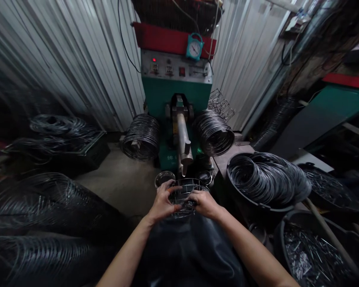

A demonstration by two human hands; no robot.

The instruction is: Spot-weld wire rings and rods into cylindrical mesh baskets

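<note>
A round wire basket [190, 183] made of thin metal rings and rods rests above my lap, under the machine's arm. My left hand [164, 200] grips its left side, with the thumb and fingers apart around the wires; orange bands show on the thumb and a finger. My right hand [204, 202] is closed at the basket's right side, fingertips pinched together near its inner wires. Whether a loose wire piece sits in that pinch is too dark to tell. Just beyond stands a green spot welding machine [175, 89] with a metal electrode arm [184, 137] pointing toward me.
Wire ring bundles hang left [142, 137] and right [214, 133] of the machine. At right, a black tub [231, 175] holds wire rings; another tub [283, 239] holds short rods. Large wire coils [48, 203] lie at left. A teal clock [194, 47] hangs above the control panel.
</note>
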